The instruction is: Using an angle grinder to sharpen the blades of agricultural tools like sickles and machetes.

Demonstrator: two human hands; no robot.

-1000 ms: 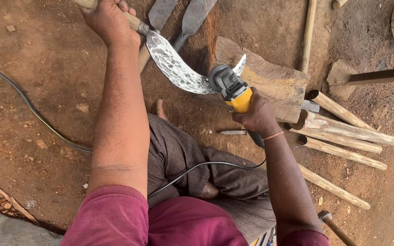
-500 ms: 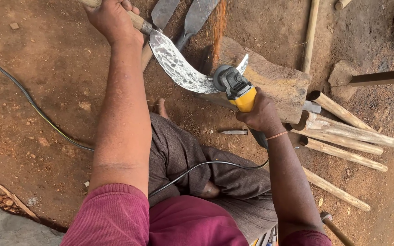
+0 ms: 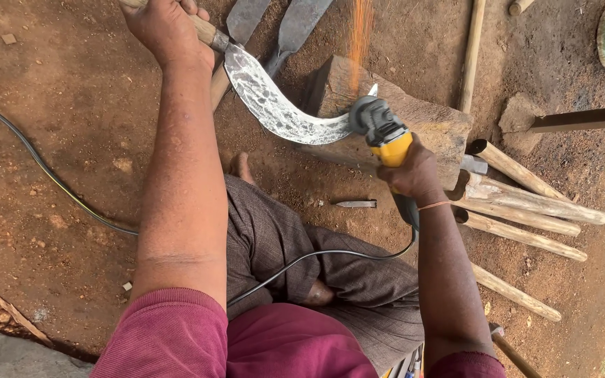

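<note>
Outdoor dirt ground (image 3: pixel 71 140), reddish, person seated on it, wooden block (image 3: pixel 428 129) as the landmark. Left hand (image 3: pixel 166 24) clenched round the wooden handle of a curved blade (image 3: pixel 274 108), holding it up-left of the block with the blade tip laid on the block's near edge. Right hand (image 3: pixel 411 175) wrapped tight on the yellow body of an angle grinder (image 3: pixel 383 129), disc pressed to the blade near its tip, over the block. Sparks (image 3: pixel 360 35) shoot away past the block's far side. Blade surface looks mottled and partly bright; judging by that, grinding is underway, tip section being worked, finish not uniform. Grinder cable (image 3: pixel 302 259) runs back across the lap. Two flat blades (image 3: pixel 295 24) lie beyond the block, wooden poles (image 3: pixel 526 203) right of it, small metal piece (image 3: pixel 355 204) just in front of it.
</note>
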